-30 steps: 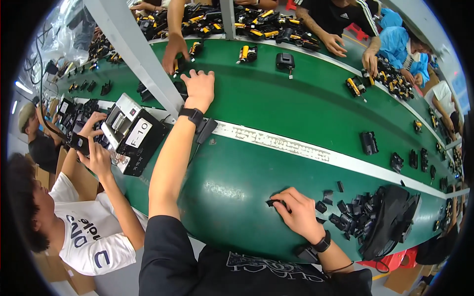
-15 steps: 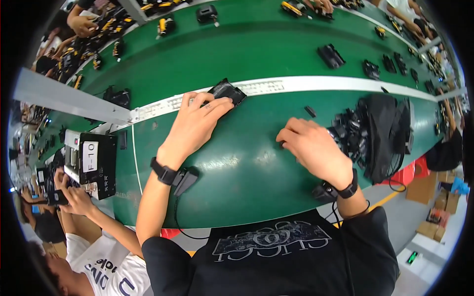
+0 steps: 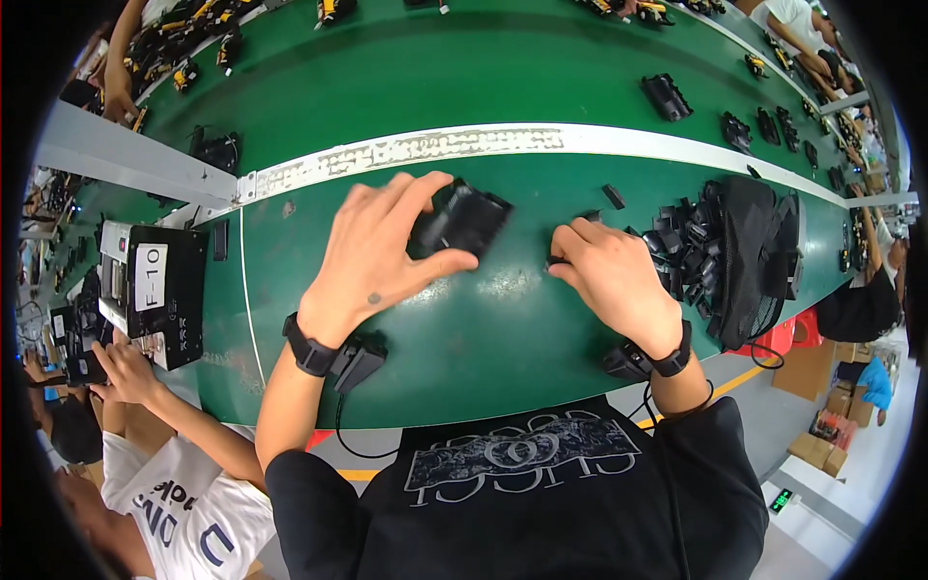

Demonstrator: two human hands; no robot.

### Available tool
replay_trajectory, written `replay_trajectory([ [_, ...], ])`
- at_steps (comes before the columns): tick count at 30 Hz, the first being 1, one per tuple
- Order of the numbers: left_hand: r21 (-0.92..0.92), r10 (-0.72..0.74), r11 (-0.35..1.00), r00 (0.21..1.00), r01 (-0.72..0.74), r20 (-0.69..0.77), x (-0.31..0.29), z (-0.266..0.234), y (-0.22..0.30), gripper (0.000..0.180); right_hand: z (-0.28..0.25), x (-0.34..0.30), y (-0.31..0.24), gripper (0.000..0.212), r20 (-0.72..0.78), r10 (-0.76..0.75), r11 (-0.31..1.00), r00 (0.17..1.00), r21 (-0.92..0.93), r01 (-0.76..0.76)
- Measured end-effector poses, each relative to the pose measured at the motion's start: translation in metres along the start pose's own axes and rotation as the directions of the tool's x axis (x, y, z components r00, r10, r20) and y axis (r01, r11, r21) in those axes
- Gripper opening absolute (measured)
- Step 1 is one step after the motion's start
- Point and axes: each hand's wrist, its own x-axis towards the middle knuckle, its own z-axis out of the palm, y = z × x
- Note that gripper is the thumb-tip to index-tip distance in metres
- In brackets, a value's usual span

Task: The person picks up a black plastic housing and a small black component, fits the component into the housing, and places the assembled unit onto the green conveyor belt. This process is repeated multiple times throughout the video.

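My left hand (image 3: 372, 256) grips a black rectangular plastic housing (image 3: 472, 224) by its left side, index finger at the far edge and thumb at the near edge. The housing is slightly blurred and tilted above the green table. To its right, my right hand (image 3: 619, 280) is closed in a pinch on a small black plastic piece (image 3: 555, 262), mostly hidden by the fingers. One loose black piece (image 3: 614, 196) lies just beyond that hand. A heap of small black pieces (image 3: 688, 253) sits to its right, against a black mesh bag (image 3: 742, 256).
A white strip (image 3: 464, 143) crosses the green table (image 3: 483, 362) beyond my hands. At left stand a grey post (image 3: 145, 164) and a black-and-white box-shaped device (image 3: 159, 290), near a co-worker's hands (image 3: 126, 372). More black housings (image 3: 667, 97) lie beyond the strip. Cables hang from my wrist-worn devices.
My left hand has brought the housing from the white strip toward me and rightward, turning it. My right hand stays in nearly the same place, still pinching. The view has shifted slightly.
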Motion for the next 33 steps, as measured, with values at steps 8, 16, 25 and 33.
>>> replay_trajectory([
  [8, -0.228, 0.249, 0.938, 0.966, -0.26, -0.075, -0.004, 0.014, -0.001, 0.05, -0.023, 0.005, -0.001, 0.017, -0.166, 0.015, 0.998, 0.986, 0.067, -0.003],
  [16, -0.075, 0.471, 0.879, 0.882, -0.472, -0.032, -0.01, 0.049, 0.01, 0.046, -0.044, 0.003, -0.026, 0.016, -0.221, -0.008, 0.979, 0.975, 0.199, 0.053],
  [25, -0.104, 0.315, 0.937, 0.936, -0.333, -0.155, -0.013, 0.068, 0.034, 0.054, -0.034, 0.004, -0.017, 0.017, -0.14, -0.149, 0.982, 0.979, 0.098, 0.164],
  [33, -0.109, 0.255, 0.955, 0.954, -0.274, -0.158, -0.011, 0.077, 0.029, 0.052, -0.012, 0.005, -0.02, 0.017, -0.061, -0.217, 0.973, 0.974, -0.088, 0.212],
])
